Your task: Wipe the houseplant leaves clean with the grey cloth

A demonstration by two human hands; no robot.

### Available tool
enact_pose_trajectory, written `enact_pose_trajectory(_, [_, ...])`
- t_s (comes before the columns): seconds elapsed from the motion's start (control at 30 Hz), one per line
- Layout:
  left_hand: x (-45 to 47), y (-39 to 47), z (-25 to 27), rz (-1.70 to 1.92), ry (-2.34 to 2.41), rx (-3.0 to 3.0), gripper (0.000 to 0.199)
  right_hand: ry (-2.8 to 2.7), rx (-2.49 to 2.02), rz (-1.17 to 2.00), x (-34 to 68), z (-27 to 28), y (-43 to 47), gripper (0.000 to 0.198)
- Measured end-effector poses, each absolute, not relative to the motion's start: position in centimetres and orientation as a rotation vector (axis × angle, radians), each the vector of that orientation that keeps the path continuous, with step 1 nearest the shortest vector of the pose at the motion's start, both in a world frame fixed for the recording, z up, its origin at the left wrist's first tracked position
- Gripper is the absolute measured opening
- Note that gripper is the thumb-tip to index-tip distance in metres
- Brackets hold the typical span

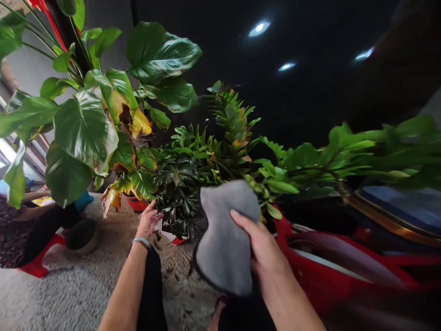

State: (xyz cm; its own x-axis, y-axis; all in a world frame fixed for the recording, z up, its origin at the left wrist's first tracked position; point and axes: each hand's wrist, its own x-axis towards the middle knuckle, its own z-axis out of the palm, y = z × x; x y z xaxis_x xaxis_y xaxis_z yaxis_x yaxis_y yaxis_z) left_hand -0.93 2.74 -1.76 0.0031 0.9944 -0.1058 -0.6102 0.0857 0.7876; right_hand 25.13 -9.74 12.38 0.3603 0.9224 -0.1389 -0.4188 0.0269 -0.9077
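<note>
My right hand (265,248) is closed on a grey cloth (225,248) with a dark edge, its thumb lying on top. The cloth hangs in front of the dark-leaved potted plant (177,184) and hides part of it. My left hand (149,221), with a pale bangle at the wrist, reaches to the left side of that plant. Its fingers are partly spread beside the rim of a red and white pot (172,236). Whether they touch the pot or the leaves I cannot tell.
A large-leaved plant (86,124) with yellowed, browned leaves stands at left in a red pot (135,202). A person (20,230) sits on a red stool (41,257) near a round dark pot (81,235). A red bag (310,276) and blurred leaves (330,151) are at right.
</note>
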Motion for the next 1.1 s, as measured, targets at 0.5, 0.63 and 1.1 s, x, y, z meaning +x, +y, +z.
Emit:
enact_pose_trajectory(0.5, [-1.4, 2.9, -2.1, 1.378, 0.778, 0.648, 0.065, -0.63, -1.234, 0.997, 23.5, 10.5, -10.1, 0.043])
enact_pose_trajectory(0.63, [-1.0, 2.9, -2.2, 1.383, 0.775, 0.627, 0.064, -0.574, -1.095, 0.908, 23.7, 13.3, -4.9, 0.041])
enact_pose_trajectory(1.1, [-1.3, 2.8, -1.7, 1.388, 0.776, 0.631, 0.052, -0.553, -1.072, 0.999, 24.6, 14.6, -7.0, 0.042])
